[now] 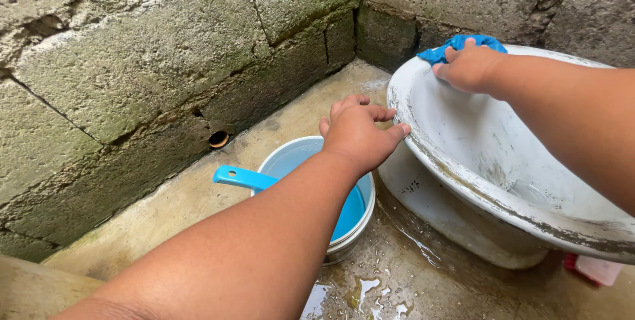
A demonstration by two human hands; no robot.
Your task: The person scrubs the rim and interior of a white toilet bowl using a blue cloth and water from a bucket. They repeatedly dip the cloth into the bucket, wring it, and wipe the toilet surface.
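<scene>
A white, stained toilet bowl stands on a wet concrete floor in the corner of a block wall. My right hand presses a blue cloth against the far rim of the bowl. My left hand rests on the bowl's near-left rim, fingers spread, thumb on the edge. Just below my left arm sits a blue pail with a white outside, and a blue dipper handle sticks out of it to the left.
Rough grey block walls close the left and back sides. A small round drain hole opens at the wall's base. Water puddles on the floor near the pail. A pink object lies under the bowl at right.
</scene>
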